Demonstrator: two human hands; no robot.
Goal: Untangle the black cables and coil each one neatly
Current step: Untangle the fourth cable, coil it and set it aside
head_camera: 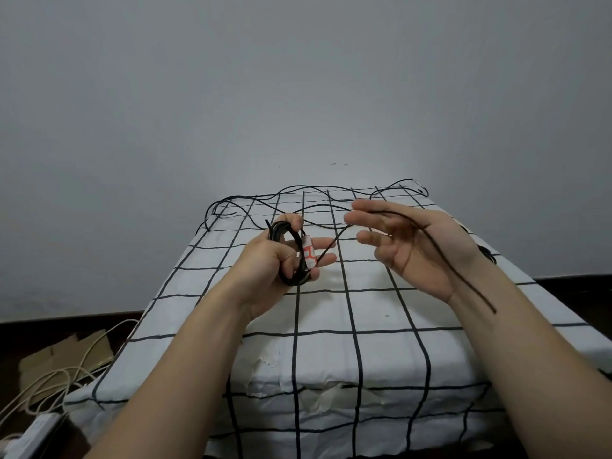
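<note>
My left hand grips a small coil of black cable with a white and red tag, held above the checked cloth. My right hand is held palm up with fingers spread, and a loose stretch of black cable lies across its palm and wrist, its end hanging by the forearm. The same strand runs from the coil toward my right fingers. More black cable lies in loose tangled curves along the far end of the surface.
The surface is a bed or bench covered in a white cloth with a black grid, set against a plain grey wall. On the dark floor at the lower left lie cardboard, pale cables and a white power strip.
</note>
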